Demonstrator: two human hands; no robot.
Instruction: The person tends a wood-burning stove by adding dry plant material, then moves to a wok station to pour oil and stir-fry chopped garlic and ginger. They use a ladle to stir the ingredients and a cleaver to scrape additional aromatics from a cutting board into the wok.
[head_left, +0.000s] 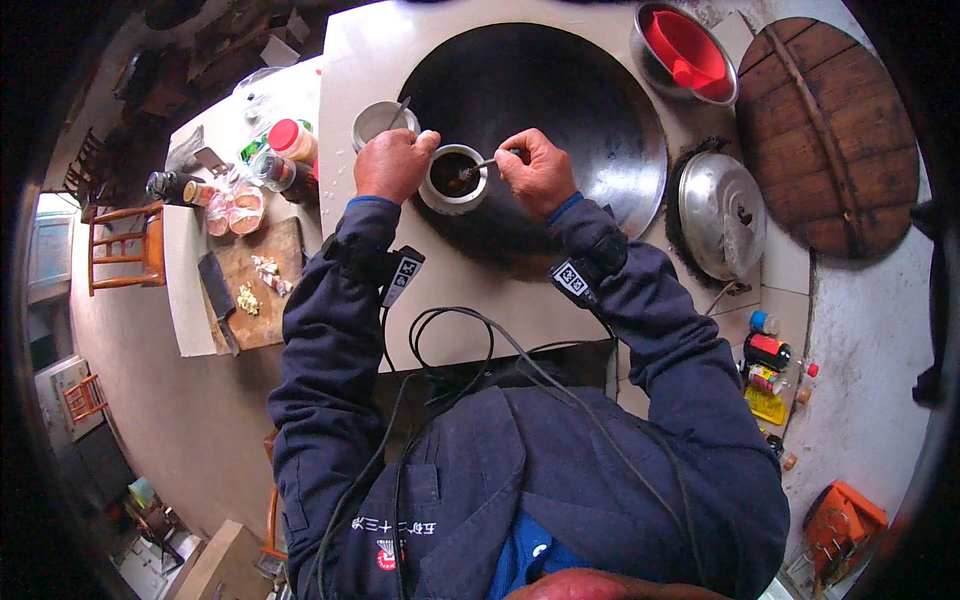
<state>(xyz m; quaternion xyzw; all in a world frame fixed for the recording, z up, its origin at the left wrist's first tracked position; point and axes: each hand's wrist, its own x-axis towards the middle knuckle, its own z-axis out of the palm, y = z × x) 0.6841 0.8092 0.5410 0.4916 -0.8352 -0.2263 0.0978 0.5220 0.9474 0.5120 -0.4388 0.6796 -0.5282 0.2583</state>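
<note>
My right hand (535, 171) is closed on the handle of a metal spoon (480, 166), whose bowl end dips into dark contents in a white jar (453, 203). At the jar's left is my left hand (396, 163), fingers curled; whether it grips the jar's rim or something small cannot be told. Behind that hand stands a second white jar (363, 129) with a spoon leaning in it. Both jars are by the left edge of a large black wok (525, 82) set into the counter.
Chopped pieces and a cleaver (215, 285) lie on a wooden cutting board (277, 315) at left, near several jars. To the right are a steel bowl (643, 52) holding a red plastic vessel, a metal lid (720, 202), a round wooden lid (825, 142) and several bottles. Cables hang before my body.
</note>
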